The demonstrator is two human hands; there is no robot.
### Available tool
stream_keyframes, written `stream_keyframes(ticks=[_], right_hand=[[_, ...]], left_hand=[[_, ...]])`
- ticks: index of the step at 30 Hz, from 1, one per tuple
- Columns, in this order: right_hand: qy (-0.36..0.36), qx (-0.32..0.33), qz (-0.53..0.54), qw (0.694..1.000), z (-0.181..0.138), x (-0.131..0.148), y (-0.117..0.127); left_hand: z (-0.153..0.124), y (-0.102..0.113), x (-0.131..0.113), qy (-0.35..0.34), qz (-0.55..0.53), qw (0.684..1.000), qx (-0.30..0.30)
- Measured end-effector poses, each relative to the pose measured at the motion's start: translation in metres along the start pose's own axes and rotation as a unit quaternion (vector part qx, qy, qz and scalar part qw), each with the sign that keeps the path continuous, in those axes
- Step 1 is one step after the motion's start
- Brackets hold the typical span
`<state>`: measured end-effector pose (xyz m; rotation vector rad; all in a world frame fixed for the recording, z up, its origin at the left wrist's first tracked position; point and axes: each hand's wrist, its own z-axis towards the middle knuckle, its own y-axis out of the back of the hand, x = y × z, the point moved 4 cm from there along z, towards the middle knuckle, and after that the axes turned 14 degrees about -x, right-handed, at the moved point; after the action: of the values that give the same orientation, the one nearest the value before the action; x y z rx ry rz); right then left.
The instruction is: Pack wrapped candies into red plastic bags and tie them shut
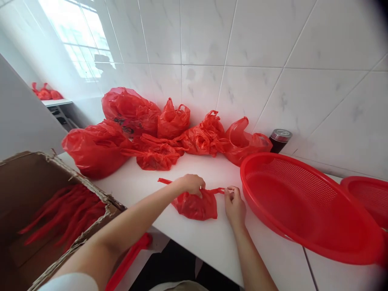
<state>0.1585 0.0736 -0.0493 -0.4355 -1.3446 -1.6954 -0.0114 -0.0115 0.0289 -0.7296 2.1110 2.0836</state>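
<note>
A small red plastic bag (195, 207) lies on the white table in front of me, its contents hidden. My left hand (191, 184) reaches over its top, fingers curled down and closed on the gathered neck. To the right, my right hand (235, 205) pinches the end of one handle, which is stretched out sideways from the bag. The other handle sticks out to the left, behind my left wrist.
Several red plastic bags (131, 111) line the tiled wall. A dark cylinder with a metal lid (281, 135) stands behind a large red basket (303, 206) at right; another red basket (368, 192) is beyond. An open cardboard box (27, 169) holding red bags (72, 214) is at left.
</note>
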Motion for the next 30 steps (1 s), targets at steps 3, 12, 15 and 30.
stream_keyframes(ticks=[3,12,15,30], right_hand=[[-0.011,0.004,0.013,1.000,0.001,-0.002,-0.001],[0.023,0.032,-0.053,0.998,0.001,-0.004,-0.009],[0.025,0.031,-0.053,0.998,0.000,-0.004,-0.009],[0.021,0.033,-0.062,0.997,-0.001,-0.006,-0.011]], left_hand=[[-0.001,0.031,0.015,-0.019,-0.019,0.998,0.052],[-0.046,0.119,0.132,0.087,-0.007,0.996,0.005],[-0.048,0.120,0.166,0.095,0.002,0.995,-0.038],[-0.046,0.100,0.217,0.039,0.173,0.977,-0.114]])
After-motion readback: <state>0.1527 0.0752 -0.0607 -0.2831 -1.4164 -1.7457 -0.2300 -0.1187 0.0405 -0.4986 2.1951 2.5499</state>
